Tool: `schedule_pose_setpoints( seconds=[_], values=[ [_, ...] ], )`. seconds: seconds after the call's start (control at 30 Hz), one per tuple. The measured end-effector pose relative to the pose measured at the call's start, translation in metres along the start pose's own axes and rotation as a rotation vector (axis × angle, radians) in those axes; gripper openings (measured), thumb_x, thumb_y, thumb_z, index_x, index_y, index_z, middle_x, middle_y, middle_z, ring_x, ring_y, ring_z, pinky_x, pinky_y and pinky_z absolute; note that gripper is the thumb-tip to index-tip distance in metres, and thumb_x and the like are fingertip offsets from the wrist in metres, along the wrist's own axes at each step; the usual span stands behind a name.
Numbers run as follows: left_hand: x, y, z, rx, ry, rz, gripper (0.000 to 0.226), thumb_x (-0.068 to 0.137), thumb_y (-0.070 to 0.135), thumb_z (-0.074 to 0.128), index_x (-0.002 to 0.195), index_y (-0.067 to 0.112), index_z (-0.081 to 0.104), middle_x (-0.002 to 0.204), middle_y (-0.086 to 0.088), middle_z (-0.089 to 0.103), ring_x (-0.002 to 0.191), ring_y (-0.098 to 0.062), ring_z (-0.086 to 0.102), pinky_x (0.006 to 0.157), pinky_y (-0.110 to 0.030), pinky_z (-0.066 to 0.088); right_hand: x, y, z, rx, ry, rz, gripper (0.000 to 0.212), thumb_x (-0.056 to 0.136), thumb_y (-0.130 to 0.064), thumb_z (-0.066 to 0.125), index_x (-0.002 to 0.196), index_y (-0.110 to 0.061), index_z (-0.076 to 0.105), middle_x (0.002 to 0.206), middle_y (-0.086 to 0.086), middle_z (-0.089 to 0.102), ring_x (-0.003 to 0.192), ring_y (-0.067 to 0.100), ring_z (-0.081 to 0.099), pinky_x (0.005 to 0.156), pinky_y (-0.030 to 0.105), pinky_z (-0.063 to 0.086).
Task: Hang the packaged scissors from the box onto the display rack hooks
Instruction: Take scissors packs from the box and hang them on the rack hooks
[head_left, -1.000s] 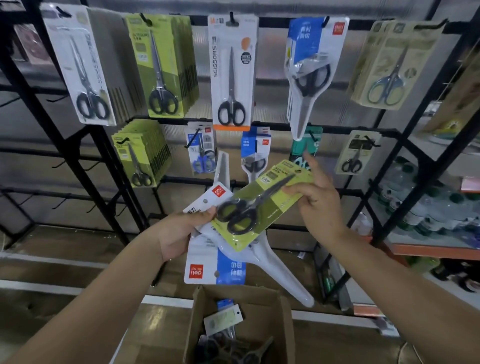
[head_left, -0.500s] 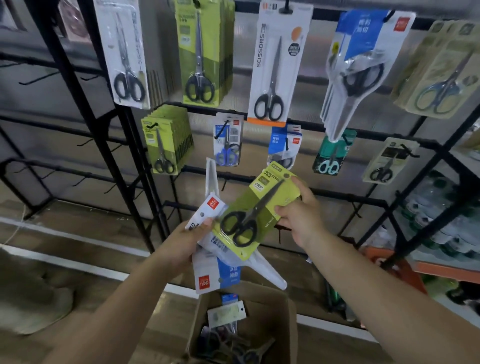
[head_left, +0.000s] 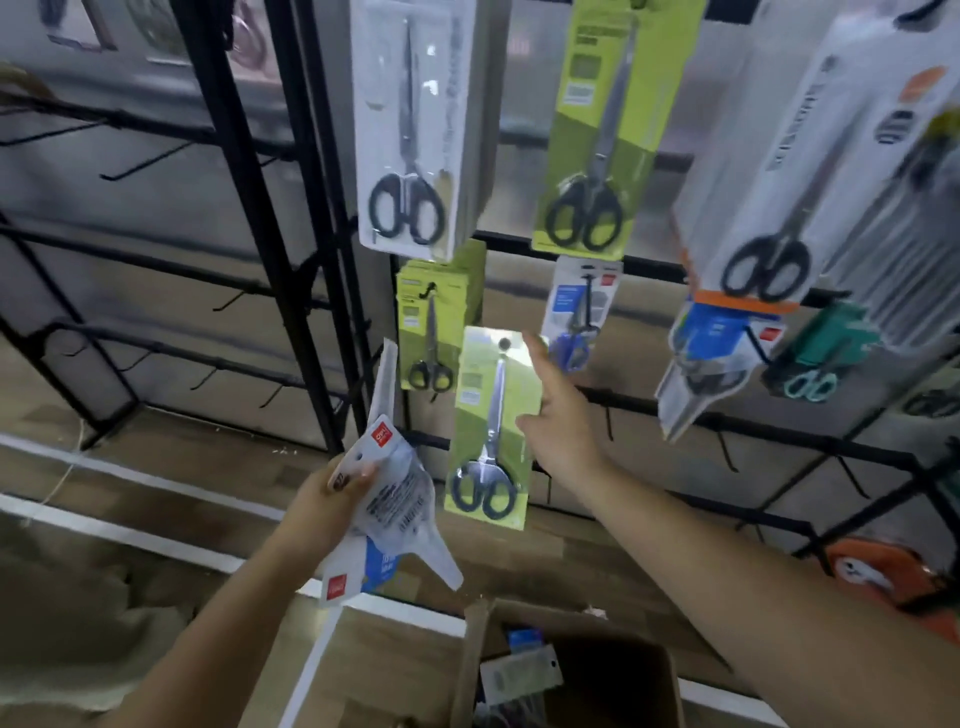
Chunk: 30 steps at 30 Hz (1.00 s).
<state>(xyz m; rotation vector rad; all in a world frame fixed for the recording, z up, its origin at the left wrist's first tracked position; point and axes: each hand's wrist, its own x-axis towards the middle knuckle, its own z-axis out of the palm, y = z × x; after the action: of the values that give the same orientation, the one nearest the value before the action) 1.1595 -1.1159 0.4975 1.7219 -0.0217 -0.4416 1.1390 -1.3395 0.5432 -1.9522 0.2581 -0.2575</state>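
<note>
Centre of frame: my right hand (head_left: 558, 415) held the green scissors pack (head_left: 493, 426) upright against the black display rack (head_left: 291, 218), thumb on the card's right edge, index finger stretched up past its top corner. Remaining fingers hidden behind the card; could not tell how they lay. The pack's hang hole sat near its top, just under the lower row of hanging goods. Whether it was on a hook: could not tell, the view blurred there.

Lower centre-left: my left hand (head_left: 332, 499) gripped a bundle of white-and-blue scissor packs (head_left: 395, 499), fingers curled round the middle, thumb pressed on the front, pointed ends fanning up and down-right.

Bottom centre-right: open cardboard box (head_left: 571, 675) on the floor, a few packs inside.

Upper half: rack hung with a grey pack (head_left: 410, 124), a green pack (head_left: 602, 130), a white pack with orange strip (head_left: 810, 156) at upper right. Smaller green packs (head_left: 431, 322) hung just left of the held one.
</note>
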Motion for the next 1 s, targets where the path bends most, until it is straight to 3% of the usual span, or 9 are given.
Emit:
schedule_pose_setpoints(
  seconds=[0.03, 0.1, 0.17, 0.27, 0.4, 0.5, 0.63, 0.87, 1.0],
  values=[
    [0.009, 0.002, -0.012, 0.022, 0.004, 0.003, 0.015, 0.095, 0.024, 0.049, 0.104, 0.016, 0.057, 0.089, -0.009, 0.067, 0.077, -0.024, 0.065, 0.061, -0.030, 0.049, 0.013, -0.008, 0.013, -0.035, -0.016, -0.019, 0.089, 0.078, 0.025, 0.040, 0.147, -0.026, 0.022, 0.146, -0.013, 0.025, 0.100, -0.022, 0.038, 0.060, 0.003, 0.038],
    [0.024, 0.006, -0.036, 0.072, -0.014, 0.013, 0.017, 0.094, 0.027, 0.049, 0.104, 0.018, 0.058, 0.089, -0.009, 0.068, 0.076, -0.023, 0.066, 0.060, -0.031, 0.050, 0.038, -0.020, 0.034, -0.094, -0.019, -0.036, 0.090, 0.078, 0.024, 0.041, 0.147, -0.030, 0.021, 0.144, -0.015, 0.024, 0.108, -0.013, 0.040, 0.066, -0.002, 0.035],
    [0.036, 0.008, -0.055, 0.106, -0.029, 0.017, 0.017, 0.094, 0.029, 0.049, 0.102, 0.019, 0.060, 0.087, -0.009, 0.070, 0.075, -0.024, 0.068, 0.060, -0.031, 0.052, 0.057, -0.027, 0.052, -0.140, -0.016, -0.054, 0.092, 0.078, 0.023, 0.041, 0.147, -0.034, 0.019, 0.145, -0.015, 0.024, 0.108, 0.003, 0.053, 0.071, 0.003, 0.041],
    [0.052, 0.012, -0.072, 0.127, -0.062, 0.024, 0.016, 0.094, 0.029, 0.049, 0.101, 0.019, 0.060, 0.084, -0.006, 0.070, 0.074, -0.022, 0.069, 0.061, -0.032, 0.054, 0.077, -0.030, 0.070, -0.189, -0.014, -0.047, 0.094, 0.077, 0.022, 0.041, 0.146, -0.038, 0.019, 0.152, -0.007, 0.025, 0.128, 0.014, 0.042, 0.088, 0.018, 0.045],
    [0.064, 0.017, -0.078, 0.081, -0.120, -0.008, 0.017, 0.094, 0.030, 0.050, 0.100, 0.019, 0.061, 0.084, -0.005, 0.072, 0.074, -0.021, 0.071, 0.064, -0.034, 0.057, 0.092, -0.027, 0.077, -0.212, 0.021, 0.041, 0.093, 0.079, 0.020, 0.044, 0.146, -0.039, 0.016, 0.153, -0.004, 0.025, 0.113, 0.009, 0.048, 0.073, 0.011, 0.045],
    [0.067, 0.020, -0.078, 0.004, -0.147, -0.052, 0.020, 0.093, 0.030, 0.052, 0.098, 0.015, 0.063, 0.087, -0.012, 0.073, 0.083, -0.033, 0.070, 0.080, -0.048, 0.055, 0.093, -0.025, 0.076, -0.310, -0.003, 0.048, 0.090, 0.083, 0.014, 0.048, 0.147, -0.038, 0.014, 0.152, -0.003, 0.029, 0.123, 0.016, 0.047, 0.080, 0.012, 0.041],
    [0.070, 0.023, -0.074, -0.074, -0.201, -0.079, 0.024, 0.092, 0.029, 0.054, 0.100, 0.008, 0.064, 0.088, -0.014, 0.073, 0.083, -0.033, 0.070, 0.080, -0.045, 0.054, 0.077, -0.024, 0.075, -0.329, 0.111, 0.018, 0.071, 0.086, 0.003, 0.055, 0.146, -0.021, 0.027, 0.137, 0.006, 0.039, 0.121, 0.018, 0.044, 0.084, 0.005, 0.026],
    [0.080, 0.022, -0.038, -0.111, -0.315, -0.115, 0.022, 0.092, 0.028, 0.054, 0.097, 0.010, 0.066, 0.087, -0.013, 0.074, 0.070, -0.023, 0.071, 0.057, -0.028, 0.055, 0.024, -0.005, 0.069, -0.085, -0.229, 0.354, 0.044, 0.080, -0.016, 0.073, 0.121, -0.012, 0.056, 0.108, -0.001, 0.057, 0.104, 0.014, 0.055, 0.075, 0.020, 0.046],
    [0.085, 0.027, -0.006, -0.117, -0.393, -0.106, 0.027, 0.088, 0.031, 0.057, 0.103, 0.010, 0.066, 0.094, -0.015, 0.073, 0.077, -0.026, 0.071, 0.065, -0.033, 0.057, 0.014, 0.007, 0.054, -0.203, -0.101, 0.308, 0.018, 0.076, -0.003, 0.071, 0.089, 0.005, 0.062, 0.097, 0.023, 0.065, 0.093, 0.034, 0.063, 0.074, 0.037, 0.050]
  ],
)
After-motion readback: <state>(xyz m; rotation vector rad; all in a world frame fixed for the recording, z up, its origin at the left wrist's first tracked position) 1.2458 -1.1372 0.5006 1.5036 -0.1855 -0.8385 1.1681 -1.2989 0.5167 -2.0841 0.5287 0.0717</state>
